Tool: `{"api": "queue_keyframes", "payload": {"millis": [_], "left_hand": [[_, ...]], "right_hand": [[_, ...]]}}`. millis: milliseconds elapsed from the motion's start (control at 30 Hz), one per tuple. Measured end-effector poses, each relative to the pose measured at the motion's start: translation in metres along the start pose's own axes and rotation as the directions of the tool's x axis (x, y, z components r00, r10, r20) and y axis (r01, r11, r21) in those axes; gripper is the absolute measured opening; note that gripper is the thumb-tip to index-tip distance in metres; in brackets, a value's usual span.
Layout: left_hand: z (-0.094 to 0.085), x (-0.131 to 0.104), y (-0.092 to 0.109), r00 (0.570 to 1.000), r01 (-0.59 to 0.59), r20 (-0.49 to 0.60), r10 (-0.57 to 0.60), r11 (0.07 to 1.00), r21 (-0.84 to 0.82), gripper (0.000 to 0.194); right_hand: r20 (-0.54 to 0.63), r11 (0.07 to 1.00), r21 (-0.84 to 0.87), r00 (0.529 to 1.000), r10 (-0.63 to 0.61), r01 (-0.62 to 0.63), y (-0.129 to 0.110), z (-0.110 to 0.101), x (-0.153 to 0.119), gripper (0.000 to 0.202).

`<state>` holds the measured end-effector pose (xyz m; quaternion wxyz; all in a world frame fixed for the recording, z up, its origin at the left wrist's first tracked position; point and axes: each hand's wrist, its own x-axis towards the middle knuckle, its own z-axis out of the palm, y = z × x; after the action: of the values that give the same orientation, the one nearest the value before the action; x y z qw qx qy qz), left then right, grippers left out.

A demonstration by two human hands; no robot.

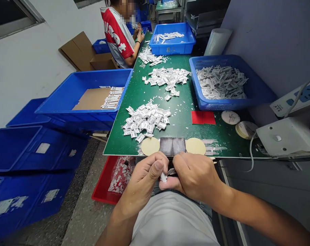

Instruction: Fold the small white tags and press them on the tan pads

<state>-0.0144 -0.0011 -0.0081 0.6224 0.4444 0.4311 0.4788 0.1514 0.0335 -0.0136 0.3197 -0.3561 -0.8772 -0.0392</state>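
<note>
Close to my body, just off the table's front edge, my left hand [151, 174] is closed on a small white plastic piece [164, 177]. My right hand [192, 174] is closed beside it, its thumb under the piece and its fingers curled around something mostly hidden. Right beyond my hands, a dark rectangular pad [172, 146] lies along the table edge between two cream round discs, the left disc [150, 146] and the right disc [195, 146]. Past the left disc spreads a pile of small white plastic parts [147, 119].
On the green table [180, 128] lie more white parts [167, 78] and a red square [203, 117]. A blue basket [198, 99] of parts stands right, a blue tray [172, 50] at the back. A blue bin [75, 114] and a co-worker [121, 41] are left; a red bin [100, 191] sits below.
</note>
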Motion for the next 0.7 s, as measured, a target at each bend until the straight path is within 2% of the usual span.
{"api": "queue_keyframes", "payload": {"millis": [267,567,700], "left_hand": [[0.004,0.003,0.001,0.998,0.003,-0.061,-0.003,1.0,-0.004,0.037],[0.005,0.004,0.0,0.998,-0.002,-0.067,0.001,1.0,-0.007,0.038],[0.006,0.005,-0.002,0.998,0.029,-0.055,-0.027,0.999,0.024,0.04]], "right_hand": [[0.003,1.0,-0.006,1.0,-0.004,0.004,0.001,0.003,-0.004,0.061],[-0.049,1.0,-0.027,0.999,0.002,-0.003,-0.002,0.004,-0.007,0.061],[-0.072,0.998,0.062,0.997,0.013,-0.009,-0.001,0.009,-0.012,0.06]]}}
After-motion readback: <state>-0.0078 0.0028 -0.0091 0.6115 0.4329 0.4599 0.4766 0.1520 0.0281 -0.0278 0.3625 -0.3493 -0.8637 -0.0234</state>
